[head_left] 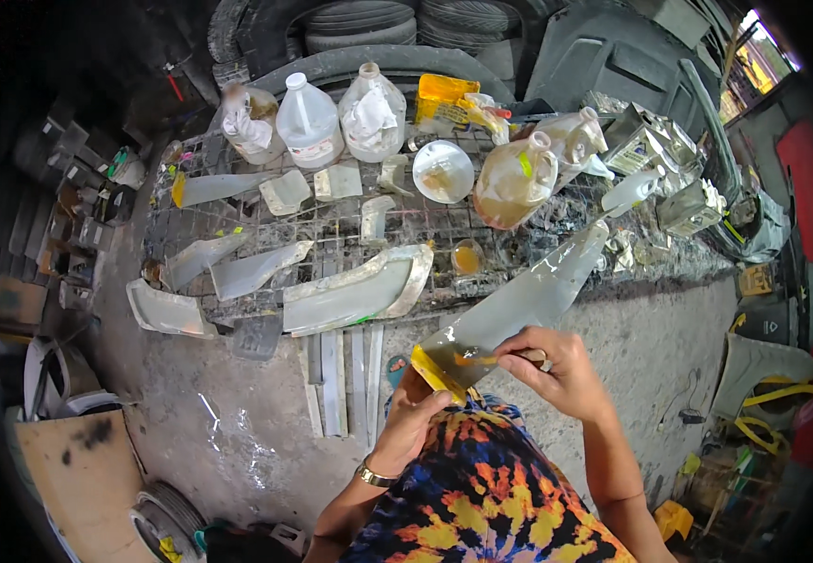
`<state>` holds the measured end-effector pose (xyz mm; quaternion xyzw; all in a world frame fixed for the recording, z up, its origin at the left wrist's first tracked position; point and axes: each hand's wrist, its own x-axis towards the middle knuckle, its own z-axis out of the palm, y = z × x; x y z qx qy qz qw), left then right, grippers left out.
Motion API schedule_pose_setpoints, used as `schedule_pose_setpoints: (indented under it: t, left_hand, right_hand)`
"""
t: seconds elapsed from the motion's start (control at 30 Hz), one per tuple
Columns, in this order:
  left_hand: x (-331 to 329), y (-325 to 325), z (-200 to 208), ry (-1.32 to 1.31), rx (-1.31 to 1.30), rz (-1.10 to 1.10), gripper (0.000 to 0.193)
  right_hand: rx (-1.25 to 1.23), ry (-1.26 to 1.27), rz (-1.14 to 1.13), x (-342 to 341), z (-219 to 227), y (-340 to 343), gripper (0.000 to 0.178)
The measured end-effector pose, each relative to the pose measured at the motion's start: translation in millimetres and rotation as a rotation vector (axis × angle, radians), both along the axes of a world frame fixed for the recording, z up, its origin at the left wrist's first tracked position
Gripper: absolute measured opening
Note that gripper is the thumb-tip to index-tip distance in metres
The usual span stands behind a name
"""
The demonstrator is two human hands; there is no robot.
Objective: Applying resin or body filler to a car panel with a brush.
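A long grey molded panel (519,298) slants from my body up to the bench's front edge. Its near end bears a yellow strip (440,373). My left hand (410,420), with a watch at the wrist, grips that yellow end, its thumb on top. In my right hand (557,369) is a small brush (478,360), pinched by its handle. The brush's orange-yellow tip lies against the panel close to the strip. Beyond the panel, a clear cup of amber liquid (467,258) stands on the bench. Fingers under the panel are hidden.
Several similar pale panels (355,293) lie along the grimy bench (331,218). Plastic jugs (310,122), a white bowl (443,172), an amber-filled jug (516,183) and metal cans (649,141) stand toward the back. Strips (333,385) lean below the front edge.
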<state>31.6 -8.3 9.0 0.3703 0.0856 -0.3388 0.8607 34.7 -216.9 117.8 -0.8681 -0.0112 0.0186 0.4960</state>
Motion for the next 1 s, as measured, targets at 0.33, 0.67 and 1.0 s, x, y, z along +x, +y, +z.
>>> schedule_pose_setpoints:
  t: [0.33, 0.67, 1.0]
  left_hand:
    - [-5.3, -1.1, 10.1, -0.096, 0.072, -0.041, 0.066]
    - [3.1, 18.1, 17.0, -0.147, 0.184, -0.087, 0.063]
    - [5.2, 27.1, 33.0, -0.177, 0.349, -0.155, 0.063]
  right_hand:
    - [-0.022, 0.048, 0.304, 48.4, -20.3, 13.2, 0.018]
    - [-0.088, -0.241, 0.184, 20.0, -8.9, 5.1, 0.015]
    - [-0.136, -0.358, 0.365, 8.5, -34.2, 4.7, 0.02]
